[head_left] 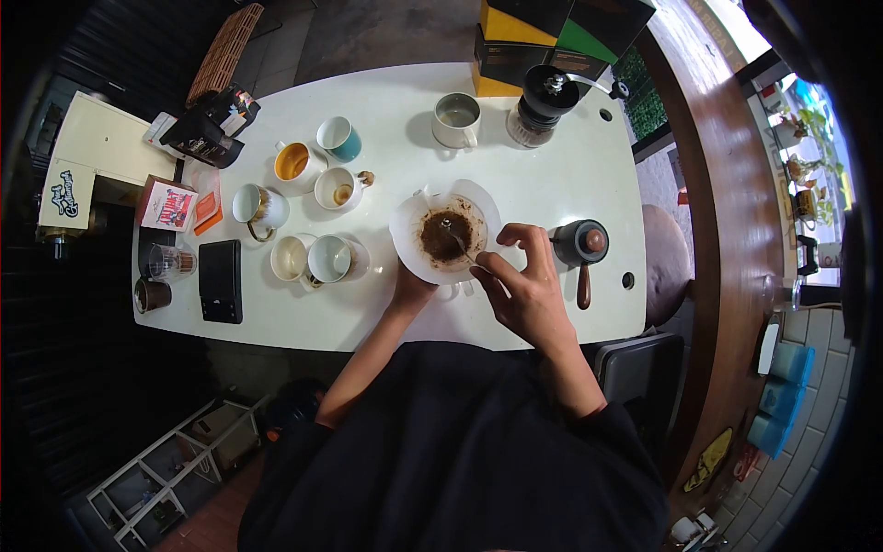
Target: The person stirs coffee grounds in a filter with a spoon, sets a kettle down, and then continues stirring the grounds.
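Observation:
A white paper filter (410,241) flares out of a coffee dripper near the middle of the table, with dark wet coffee grounds (440,241) inside and smeared up its wall. My left hand (414,287) holds the dripper from the near left side, its fingers mostly hidden under the filter's rim. Between the thumb and fingers of my right hand (522,285) is a thin metal spoon (462,248), its bowl down in the grounds. What stands beneath the dripper is largely hidden; a clear handle shows below it.
Several cups, including a teal cup (340,140) and an orange-lined mug (294,166), stand to the left. A black scale (221,281) lies farther left. A grey mug (457,120), hand grinder (538,110) and dark lidded pot (581,244) stand behind and right.

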A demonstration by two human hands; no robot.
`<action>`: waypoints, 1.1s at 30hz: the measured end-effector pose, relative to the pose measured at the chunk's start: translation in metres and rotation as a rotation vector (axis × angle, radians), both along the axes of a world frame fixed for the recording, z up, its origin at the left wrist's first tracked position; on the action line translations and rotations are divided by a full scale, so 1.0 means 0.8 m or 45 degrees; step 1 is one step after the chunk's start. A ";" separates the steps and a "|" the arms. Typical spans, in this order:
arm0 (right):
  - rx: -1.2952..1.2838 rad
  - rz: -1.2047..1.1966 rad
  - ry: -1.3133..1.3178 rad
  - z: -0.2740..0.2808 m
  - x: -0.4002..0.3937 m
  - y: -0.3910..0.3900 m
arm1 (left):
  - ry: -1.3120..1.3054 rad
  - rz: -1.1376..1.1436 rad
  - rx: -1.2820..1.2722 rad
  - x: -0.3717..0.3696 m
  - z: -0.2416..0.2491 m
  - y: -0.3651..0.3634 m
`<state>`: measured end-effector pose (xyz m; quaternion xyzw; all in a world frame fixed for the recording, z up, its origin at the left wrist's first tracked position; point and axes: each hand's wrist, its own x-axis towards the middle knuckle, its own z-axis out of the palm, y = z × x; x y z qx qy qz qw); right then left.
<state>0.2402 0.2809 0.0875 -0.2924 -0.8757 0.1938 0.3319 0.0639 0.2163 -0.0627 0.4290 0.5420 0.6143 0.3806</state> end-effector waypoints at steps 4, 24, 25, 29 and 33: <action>-0.093 0.031 0.052 0.001 0.002 -0.002 | 0.079 0.006 -0.041 0.000 0.008 -0.002; -0.234 -0.071 0.195 -0.003 0.005 -0.001 | 0.019 0.035 -0.116 -0.002 -0.003 -0.006; -0.237 -0.081 0.195 -0.002 0.005 -0.001 | 0.113 0.005 -0.108 -0.004 -0.004 -0.006; -0.119 -0.106 0.181 0.003 0.007 0.002 | 0.109 -0.013 -0.042 -0.004 0.004 -0.001; 0.001 -0.115 0.146 0.010 0.007 0.007 | 0.017 -0.007 -0.045 0.000 0.013 -0.001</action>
